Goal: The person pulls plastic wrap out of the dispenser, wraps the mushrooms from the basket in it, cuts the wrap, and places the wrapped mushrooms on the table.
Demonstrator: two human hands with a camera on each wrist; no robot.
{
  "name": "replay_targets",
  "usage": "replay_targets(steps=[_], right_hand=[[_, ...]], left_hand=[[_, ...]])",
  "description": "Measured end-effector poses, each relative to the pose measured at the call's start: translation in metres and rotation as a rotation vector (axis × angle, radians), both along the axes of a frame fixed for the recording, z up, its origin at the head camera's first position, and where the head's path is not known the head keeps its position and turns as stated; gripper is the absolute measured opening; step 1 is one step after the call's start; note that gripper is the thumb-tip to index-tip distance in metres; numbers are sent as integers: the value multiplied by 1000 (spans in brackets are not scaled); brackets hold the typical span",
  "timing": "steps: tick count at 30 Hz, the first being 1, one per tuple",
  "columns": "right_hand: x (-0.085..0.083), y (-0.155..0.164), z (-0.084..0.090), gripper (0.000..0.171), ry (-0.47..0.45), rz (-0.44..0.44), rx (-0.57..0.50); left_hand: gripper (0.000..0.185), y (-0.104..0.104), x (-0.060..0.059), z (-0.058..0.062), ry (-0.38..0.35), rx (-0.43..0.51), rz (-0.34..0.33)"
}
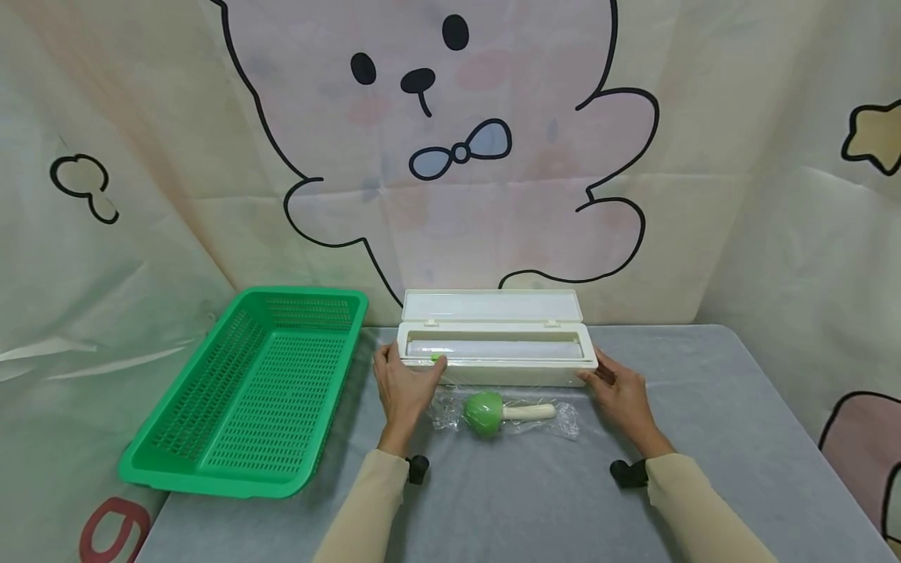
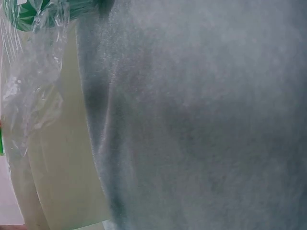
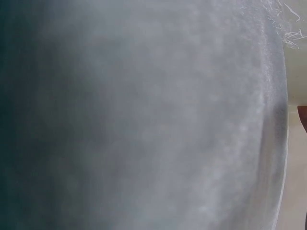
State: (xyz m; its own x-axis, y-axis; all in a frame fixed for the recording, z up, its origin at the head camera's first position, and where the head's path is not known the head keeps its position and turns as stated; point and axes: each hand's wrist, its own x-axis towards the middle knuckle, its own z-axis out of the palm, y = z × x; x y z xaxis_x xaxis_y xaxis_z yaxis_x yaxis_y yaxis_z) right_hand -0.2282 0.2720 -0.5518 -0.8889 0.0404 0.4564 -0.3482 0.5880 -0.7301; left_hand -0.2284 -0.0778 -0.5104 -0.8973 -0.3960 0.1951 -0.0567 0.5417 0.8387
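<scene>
Two hands frame the white cling-film dispenser at the back of the grey desk, its lid up; we judge that even pressure at both ends keeps it from skewing. Our left hand curls its fingers over the front-left rim, our right hand lays near-straight fingers against the right end, with the film-wrapped green mallet just in front.

Cream long sleeves, black wrist mounts
</scene>
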Motion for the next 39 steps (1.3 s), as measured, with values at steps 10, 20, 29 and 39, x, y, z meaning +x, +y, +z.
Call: replay_targets(steps=[10, 20, 29, 39], right_hand=[[2, -1, 3, 60, 12, 5, -14], [1, -1, 2, 59, -17, -16, -13], [3, -4, 6, 58, -25, -1, -34], [3, -5, 6, 58, -7, -8, -15]], left_hand=[[93, 0, -2, -4, 32, 71, 16], [86, 1, -2, -3, 62, 133, 20], [90, 1, -1, -3, 19, 157, 16], [67, -1, -2, -5, 70, 169, 5]])
